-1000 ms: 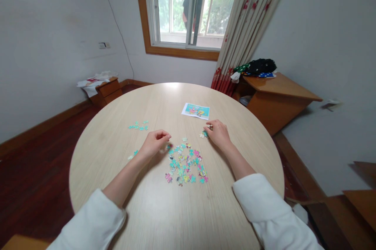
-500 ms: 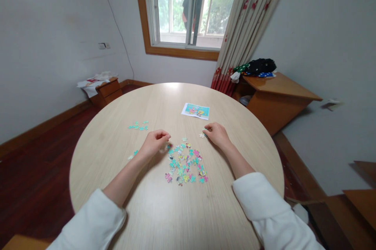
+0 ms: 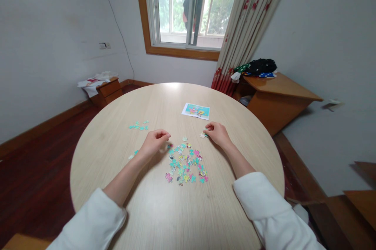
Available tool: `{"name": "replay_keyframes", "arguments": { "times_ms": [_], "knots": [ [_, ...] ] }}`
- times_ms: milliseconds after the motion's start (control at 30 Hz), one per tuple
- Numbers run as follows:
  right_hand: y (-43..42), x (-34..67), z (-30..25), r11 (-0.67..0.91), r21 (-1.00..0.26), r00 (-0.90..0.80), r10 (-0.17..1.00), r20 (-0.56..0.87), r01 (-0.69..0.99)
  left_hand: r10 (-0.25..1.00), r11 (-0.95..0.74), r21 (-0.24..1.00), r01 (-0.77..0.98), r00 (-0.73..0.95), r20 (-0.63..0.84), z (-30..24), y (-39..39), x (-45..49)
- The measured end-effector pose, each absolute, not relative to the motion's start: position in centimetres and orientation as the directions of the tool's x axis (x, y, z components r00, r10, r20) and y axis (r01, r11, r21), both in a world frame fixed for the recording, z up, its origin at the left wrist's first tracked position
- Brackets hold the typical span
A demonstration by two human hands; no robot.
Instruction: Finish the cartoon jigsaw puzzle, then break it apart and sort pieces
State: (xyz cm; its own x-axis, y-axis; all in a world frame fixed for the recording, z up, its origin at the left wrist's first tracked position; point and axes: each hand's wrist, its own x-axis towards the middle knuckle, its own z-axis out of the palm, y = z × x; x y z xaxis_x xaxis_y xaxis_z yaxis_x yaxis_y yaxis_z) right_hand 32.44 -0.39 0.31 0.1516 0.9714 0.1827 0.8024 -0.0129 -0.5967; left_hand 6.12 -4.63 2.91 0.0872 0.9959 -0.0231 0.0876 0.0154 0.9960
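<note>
A loose pile of jigsaw puzzle pieces (image 3: 185,162), in turquoise, pink and yellow, lies mid-table between my forearms. At its upper left, my left hand (image 3: 154,141) hovers with thumb and fingers pinched; what is between them, if anything, is too small to tell. My right hand (image 3: 216,132) rests on the table to the upper right of the pile. Its fingertips close on a puzzle piece beside a few pale pieces (image 3: 202,135). One single piece (image 3: 185,139) lies just above the pile. Beyond my hands is a picture card (image 3: 196,111) with cartoon figures on turquoise.
Another group of turquoise pieces (image 3: 139,126) lies at the left of the round table (image 3: 176,218), and a couple more pieces (image 3: 132,155) show beside my left forearm. A wooden desk (image 3: 282,85) with cloths stands at the right. Someone is visible through the window (image 3: 173,11).
Hardly anything differs. Both hands keep nearly the same place and pose, and the puzzle pieces lie as before.
</note>
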Motion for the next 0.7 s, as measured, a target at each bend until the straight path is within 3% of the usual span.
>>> {"name": "replay_keyframes", "arguments": {
  "times_ms": [133, 300, 400, 533, 700],
  "knots": [
    [-0.1, 32.3, 0.1, 0.065, -0.752, 0.142, 0.968, 0.208, 0.655, 0.996, 0.011, 0.996, 0.093, 0.087, -0.019, 2.8, -4.5, 6.1],
    [-0.5, 30.4, 0.4, 0.102, -0.969, 0.089, 0.988, 0.125, 0.224, 0.996, 0.033, 0.996, 0.082, 0.081, -0.04, 2.8, -4.5, 6.1],
    [-1.4, 28.9, 1.2, 0.064, -0.997, 0.013, 0.998, 0.065, 0.041, 0.996, 0.027, 0.996, 0.088, 0.08, -0.035, 2.9, -4.6, 6.2],
    [-2.9, 26.9, 2.1, 0.041, -0.998, -0.078, 0.996, 0.044, -0.042, 0.992, 0.027, 0.996, 0.085, 0.124, -0.038, 2.8, -4.7, 6.4],
    [-4.4, 24.6, 2.0, -0.108, -0.984, -0.159, 0.984, -0.085, -0.142, 0.969, 0.011, 0.995, 0.101, 0.246, -0.035, 2.6, -4.9, 6.6]
  ]
}}
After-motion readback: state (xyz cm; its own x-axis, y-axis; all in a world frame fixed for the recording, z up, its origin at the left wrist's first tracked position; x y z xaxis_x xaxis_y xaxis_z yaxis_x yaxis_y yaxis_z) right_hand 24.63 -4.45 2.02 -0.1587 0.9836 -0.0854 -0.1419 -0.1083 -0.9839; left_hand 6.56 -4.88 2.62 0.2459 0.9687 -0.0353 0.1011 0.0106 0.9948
